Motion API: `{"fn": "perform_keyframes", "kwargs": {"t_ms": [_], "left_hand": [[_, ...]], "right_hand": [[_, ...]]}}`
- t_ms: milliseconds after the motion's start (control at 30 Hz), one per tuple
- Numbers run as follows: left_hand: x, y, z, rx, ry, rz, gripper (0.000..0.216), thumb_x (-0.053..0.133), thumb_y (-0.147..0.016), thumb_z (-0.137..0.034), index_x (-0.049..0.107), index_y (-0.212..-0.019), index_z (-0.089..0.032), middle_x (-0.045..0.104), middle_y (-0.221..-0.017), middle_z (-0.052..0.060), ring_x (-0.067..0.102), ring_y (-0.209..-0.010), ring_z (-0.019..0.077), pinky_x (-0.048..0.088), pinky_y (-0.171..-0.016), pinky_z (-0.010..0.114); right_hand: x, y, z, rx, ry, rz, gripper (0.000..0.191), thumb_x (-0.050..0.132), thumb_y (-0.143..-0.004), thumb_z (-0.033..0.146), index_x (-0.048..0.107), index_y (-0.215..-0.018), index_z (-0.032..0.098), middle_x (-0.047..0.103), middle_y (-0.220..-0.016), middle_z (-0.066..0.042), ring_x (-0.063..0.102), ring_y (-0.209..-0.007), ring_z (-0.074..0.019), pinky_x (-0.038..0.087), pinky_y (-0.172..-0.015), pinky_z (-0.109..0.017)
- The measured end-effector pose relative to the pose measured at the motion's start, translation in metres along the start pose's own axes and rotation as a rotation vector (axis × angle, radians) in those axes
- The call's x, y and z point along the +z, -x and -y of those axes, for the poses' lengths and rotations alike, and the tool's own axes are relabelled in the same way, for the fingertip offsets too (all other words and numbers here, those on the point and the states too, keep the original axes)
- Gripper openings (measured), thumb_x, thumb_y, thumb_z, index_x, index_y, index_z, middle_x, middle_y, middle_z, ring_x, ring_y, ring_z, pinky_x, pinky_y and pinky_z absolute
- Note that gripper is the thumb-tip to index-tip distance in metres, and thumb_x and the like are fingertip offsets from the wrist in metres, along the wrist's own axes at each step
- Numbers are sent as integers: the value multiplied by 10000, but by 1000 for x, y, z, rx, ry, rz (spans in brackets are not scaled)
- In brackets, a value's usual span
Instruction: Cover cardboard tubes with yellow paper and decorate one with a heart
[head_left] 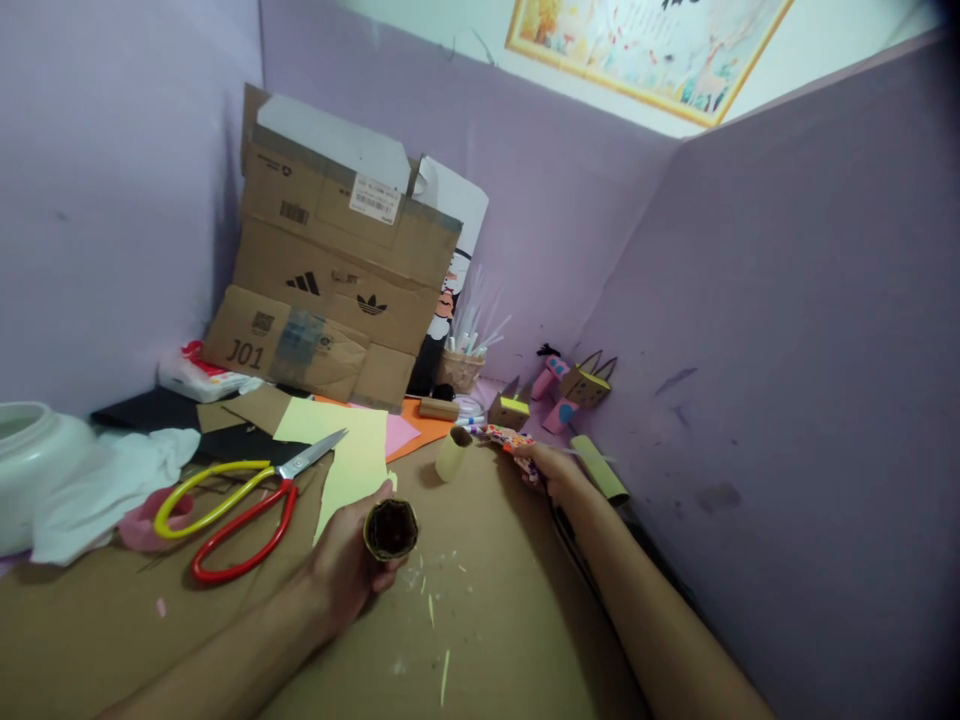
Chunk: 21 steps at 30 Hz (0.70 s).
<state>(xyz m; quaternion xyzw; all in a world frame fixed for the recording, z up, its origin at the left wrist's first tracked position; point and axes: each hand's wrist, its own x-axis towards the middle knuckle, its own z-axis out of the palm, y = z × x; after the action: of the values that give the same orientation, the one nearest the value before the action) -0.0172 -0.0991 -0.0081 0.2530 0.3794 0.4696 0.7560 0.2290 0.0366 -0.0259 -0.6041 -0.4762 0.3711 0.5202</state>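
My left hand (346,560) is wrapped around a cardboard tube (391,530), its dark open end facing me and a yellowish edge around it. At the right, my right hand (551,468) grips a glue gun (510,437) with a colourful pattern; a black cord trails below the wrist and a clear stick shows behind the hand. Between the two hands, a short pale-yellow tube (451,457) stands upright on the cardboard. Scissors (255,500) with one yellow and one red handle lie half open left of my left hand, their blades over yellow paper (352,465).
A flattened cardboard box (330,270) leans at the back beside a cup of clear sticks (461,370). Small paper-tube animals (585,382) and a green tube (598,470) lie along the right wall. A white pot (45,470) and white cloth (112,490) are left.
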Motion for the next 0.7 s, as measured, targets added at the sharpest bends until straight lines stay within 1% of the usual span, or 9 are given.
{"fn": "perform_keyframes", "kwargs": {"t_ms": [100, 167, 233, 300, 333, 433, 500, 600, 700], "left_hand": [[-2, -3, -2, 9, -8, -22, 262, 520, -747, -400, 459, -647, -165, 497, -532, -8, 344, -354, 53, 185, -305, 148], [-3, -5, -3, 18, -21, -42, 263, 514, -749, -401, 455, -648, -166, 494, -527, -7, 346, -353, 57, 180, -303, 152], [-5, -6, -4, 47, -34, -66, 262, 516, -751, -407, 455, -656, -170, 487, -530, -15, 340, -356, 56, 181, -303, 152], [-6, -6, -5, 92, -47, -91, 270, 527, -747, -424, 460, -665, -175, 481, -539, -25, 333, -365, 55, 182, -304, 150], [-7, -6, -5, 117, -55, -103, 277, 534, -742, -434, 464, -667, -177, 480, -542, -27, 334, -372, 56, 186, -305, 150], [-10, -7, -7, 180, -92, -154, 308, 548, -723, -467, 479, -653, -175, 484, -535, -26, 322, -383, 58, 188, -309, 156], [-13, -9, -7, 217, -124, -208, 336, 543, -719, -498, 488, -640, -176, 467, -504, -34, 306, -376, 58, 176, -312, 160], [-18, -12, -6, 267, -167, -303, 360, 515, -731, -531, 499, -635, -185, 436, -467, -47, 339, -381, 71, 195, -335, 166], [-20, -13, -5, 293, -205, -353, 355, 490, -740, -530, 504, -622, -195, 447, -457, -46, 381, -393, 91, 218, -354, 183]], "right_hand": [[4, 8, 18, 143, 14, 78, 295, 529, -879, 286, 523, -1142, 154, 561, -1139, -81, 588, -947, -206, 505, -783, -406], [6, 18, 33, 159, 5, 93, 276, 526, -881, 286, 533, -1120, 147, 575, -1102, -76, 598, -906, -193, 514, -753, -384], [6, 34, 48, 107, -14, 80, 232, 541, -870, 271, 547, -1063, 142, 606, -975, -48, 606, -750, -145, 518, -636, -300], [4, 57, 62, 15, -48, 57, 265, 632, -767, 200, 538, -1008, 142, 619, -776, -2, 523, -505, -85, 417, -447, -198], [1, 71, 67, -28, -65, 61, 274, 653, -728, 202, 540, -972, 150, 609, -694, 20, 482, -452, -74, 368, -402, -182], [-8, 117, 79, -92, -77, 151, 282, 700, -648, 307, 587, -846, 140, 557, -500, 30, 432, -406, -83, 329, -376, -180], [-14, 145, 83, -154, -35, 231, 346, 680, -671, 395, 606, -905, 152, 591, -546, 11, 423, -404, -81, 323, -370, -176], [-20, 177, 85, -195, 94, 288, 289, 665, -695, 405, 649, -851, 163, 638, -632, -33, 526, -486, -126, 396, -409, -193], [-19, 194, 81, -241, 154, 385, 244, 637, -724, 348, 678, -900, 184, 687, -797, -66, 631, -703, -208, 509, -612, -258]]}}
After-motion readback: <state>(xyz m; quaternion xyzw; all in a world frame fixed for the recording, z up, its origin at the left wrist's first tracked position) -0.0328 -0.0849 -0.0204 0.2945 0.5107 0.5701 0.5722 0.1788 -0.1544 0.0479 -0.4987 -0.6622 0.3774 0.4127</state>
